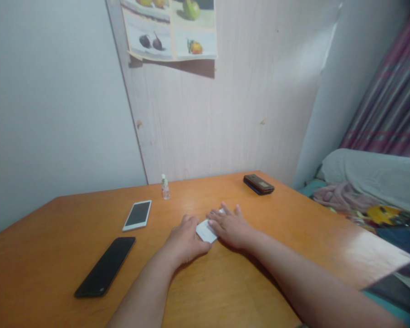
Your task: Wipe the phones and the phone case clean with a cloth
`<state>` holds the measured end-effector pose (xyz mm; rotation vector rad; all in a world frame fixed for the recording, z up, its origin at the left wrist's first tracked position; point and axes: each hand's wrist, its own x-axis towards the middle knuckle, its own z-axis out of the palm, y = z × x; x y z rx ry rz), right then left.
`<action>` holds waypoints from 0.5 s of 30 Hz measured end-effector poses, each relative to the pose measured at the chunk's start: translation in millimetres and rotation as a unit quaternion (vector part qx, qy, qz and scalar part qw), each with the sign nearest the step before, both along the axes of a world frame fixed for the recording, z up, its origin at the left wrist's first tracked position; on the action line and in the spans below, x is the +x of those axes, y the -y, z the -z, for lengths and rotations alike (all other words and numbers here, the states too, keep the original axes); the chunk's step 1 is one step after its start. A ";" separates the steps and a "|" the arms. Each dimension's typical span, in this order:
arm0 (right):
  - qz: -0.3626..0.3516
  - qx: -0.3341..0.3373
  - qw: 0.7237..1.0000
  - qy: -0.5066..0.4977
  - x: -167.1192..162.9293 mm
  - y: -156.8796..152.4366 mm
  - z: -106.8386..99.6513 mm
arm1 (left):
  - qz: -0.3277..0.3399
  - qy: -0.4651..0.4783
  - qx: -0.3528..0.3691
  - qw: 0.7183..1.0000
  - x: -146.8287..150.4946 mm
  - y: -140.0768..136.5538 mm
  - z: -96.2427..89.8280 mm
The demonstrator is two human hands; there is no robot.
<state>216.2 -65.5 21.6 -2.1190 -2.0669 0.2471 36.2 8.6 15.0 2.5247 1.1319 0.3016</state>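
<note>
Gripping white paper (206,231), the left hand (187,240) sits by the spread right hand (233,228); black phone (105,268), white phone (137,215), bottles (166,191) and brown thing (258,183) sit around.

Beyond the white paper (205,233), bare tabletop (208,190) opens between bottles (166,191) and brown case (258,184). White phone (137,215) and black phone (105,267) obstruct its left.

"Where's the light from?"
"The right, it seems: glare bleaches the far right side of the desk (225,291), and a pale sheen crosses the wall panel (225,123)."
"Shadows?"
"Below the poster (171,43) and under the right forearm (294,269)."
"Sharp?"
"Soft; markings on the white paper (206,232) blur (the curtain (386,91) looks stretched, too)."
</note>
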 end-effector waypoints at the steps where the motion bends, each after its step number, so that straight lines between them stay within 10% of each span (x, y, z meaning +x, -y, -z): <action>1: 0.041 -0.004 0.999 0.010 5.6 -1.7 -0.3 | 0.000 -0.003 0.000 1.000 0.1 0.1 -0.9; 4: 0.093 -0.013 0.995 0.023 13.2 1.2 -1.9 | 0.009 -0.005 0.006 1.000 0.1 0.3 -2.4; 10: -0.126 -0.007 0.991 -0.035 -12.0 24.7 -8.5 | 0.026 0.005 0.005 1.000 -1.5 0.3 -0.7; 15: 0.048 -0.026 0.998 0.023 12.0 14.6 -9.2 | 0.023 0.001 0.009 1.000 -1.5 0.5 -2.1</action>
